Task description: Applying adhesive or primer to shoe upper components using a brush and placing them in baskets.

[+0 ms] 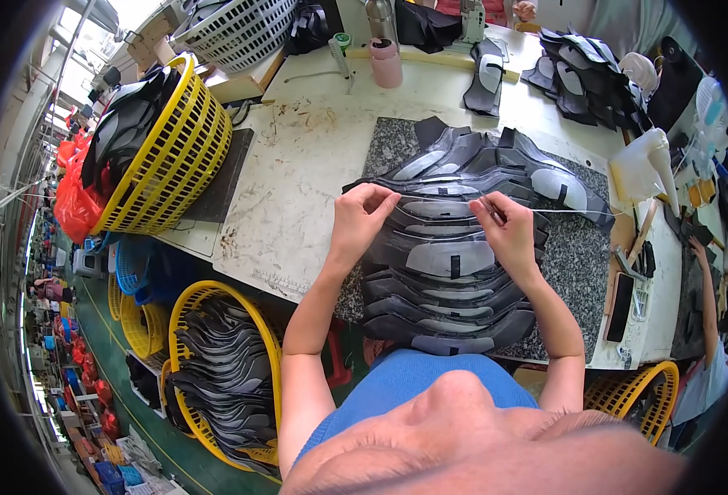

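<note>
A fanned row of several black and grey shoe upper pieces (450, 264) lies on a speckled stone slab (566, 264) before me. My left hand (360, 219) and my right hand (508, 231) hover over the row, each pinching one end of a thin pale thread (438, 200) stretched between them. The thread runs on past my right hand toward the right. Both hands have their fingers closed on it.
Yellow baskets of black pieces stand at left (162, 157) and below the table (224, 371). A white glue bottle (652, 161), a pink cup (386, 63), a pile of black pieces (587, 78) and a dark phone (619, 305) lie on the white worktable (298, 173). Another person's arm (706, 289) is at right.
</note>
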